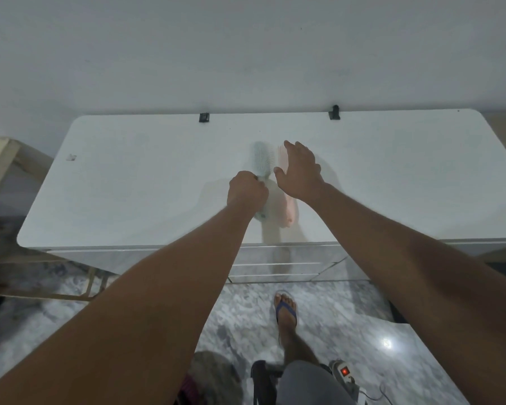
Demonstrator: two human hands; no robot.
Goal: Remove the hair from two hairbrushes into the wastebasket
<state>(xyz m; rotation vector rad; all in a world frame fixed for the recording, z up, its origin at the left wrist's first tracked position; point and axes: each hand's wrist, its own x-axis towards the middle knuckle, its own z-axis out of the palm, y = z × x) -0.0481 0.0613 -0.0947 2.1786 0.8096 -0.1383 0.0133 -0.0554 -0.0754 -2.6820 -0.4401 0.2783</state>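
Left hand [247,190] fists around the pale-green bristled hairbrush [262,162]; right hand [300,171] spreads flat over the pink hairbrush [289,210] on the glossy white tabletop [129,185].

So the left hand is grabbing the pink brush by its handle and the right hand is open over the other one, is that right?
Not quite. The head view shows the left hand closed on the handle of the pale green brush, not the pink one. The right hand is open, as you said, and it is over the pink brush, which lies on the white tabletop.
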